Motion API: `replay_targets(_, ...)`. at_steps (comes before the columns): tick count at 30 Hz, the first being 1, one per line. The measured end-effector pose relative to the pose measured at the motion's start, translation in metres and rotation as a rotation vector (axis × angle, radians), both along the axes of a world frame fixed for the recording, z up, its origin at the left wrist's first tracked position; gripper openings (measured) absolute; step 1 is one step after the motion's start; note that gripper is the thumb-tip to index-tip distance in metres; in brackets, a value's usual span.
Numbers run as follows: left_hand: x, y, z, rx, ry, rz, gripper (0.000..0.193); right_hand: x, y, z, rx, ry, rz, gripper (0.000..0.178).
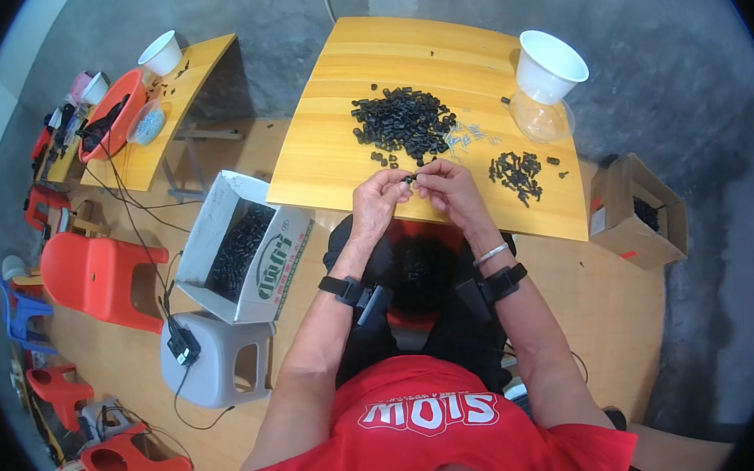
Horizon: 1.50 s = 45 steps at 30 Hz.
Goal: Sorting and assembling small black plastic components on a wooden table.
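Close together at the table's near edge, my left hand (378,201) and my right hand (451,189) are both closed in a fingertip pinch on a small black part (409,179). Its exact shape is mostly hidden by the fingers. Just beyond them a pile of small black cylindrical pieces (398,119) lies on the wooden table (326,164). Several thin, pale pins (470,136) are scattered at the pile's right side. Further right is a smaller heap of slim black pieces (515,176). Below the table edge, between my knees, sits a dark mass of small parts (422,266).
A white tub (552,63) and a clear plastic bowl (542,118) stand at the table's right edge. An open carton (635,213) is on the floor at right. To the left are a white box (251,287) of black parts, a grey stool (213,357) and red chairs (98,273).
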<state>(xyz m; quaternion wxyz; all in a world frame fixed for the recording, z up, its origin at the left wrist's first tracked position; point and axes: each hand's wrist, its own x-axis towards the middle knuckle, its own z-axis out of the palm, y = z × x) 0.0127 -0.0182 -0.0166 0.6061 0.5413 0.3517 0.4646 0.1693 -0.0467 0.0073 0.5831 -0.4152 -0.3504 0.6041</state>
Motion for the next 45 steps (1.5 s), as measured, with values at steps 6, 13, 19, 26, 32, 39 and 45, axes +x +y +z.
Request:
replay_targets(6, 0.000, 0.000, 0.001, 0.032, 0.024, -0.025, 0.014, 0.008, 0.002, -0.004, -0.030, 0.004, 0.078, 0.009)
replay_targets(13, -0.006, 0.003, 0.000, -0.013, -0.029, -0.110, 0.016, 0.007, 0.005, 0.002, -0.104, -0.036, 0.150, 0.008)
replay_targets(19, -0.008, 0.004, -0.001, -0.008, -0.027, -0.128, 0.013, 0.015, 0.013, -0.003, -0.123, -0.018, 0.250, 0.008)
replay_targets(26, -0.010, 0.005, -0.005, -0.020, -0.055, -0.122, 0.013, 0.019, 0.017, -0.005, -0.128, 0.013, 0.339, 0.008)
replay_targets(32, -0.009, 0.005, 0.005, -0.028, 0.008, -0.133, 0.014, 0.017, 0.014, -0.005, -0.082, 0.015, 0.308, 0.008)
replay_targets(39, -0.009, 0.007, -0.002, -0.073, -0.124, -0.158, 0.014, 0.012, 0.008, -0.004, -0.071, 0.059, 0.250, 0.009)
replay_targets(45, -0.011, 0.007, -0.002, -0.056, -0.158, -0.161, 0.014, 0.005, 0.002, 0.003, -0.027, -0.006, 0.216, 0.008)
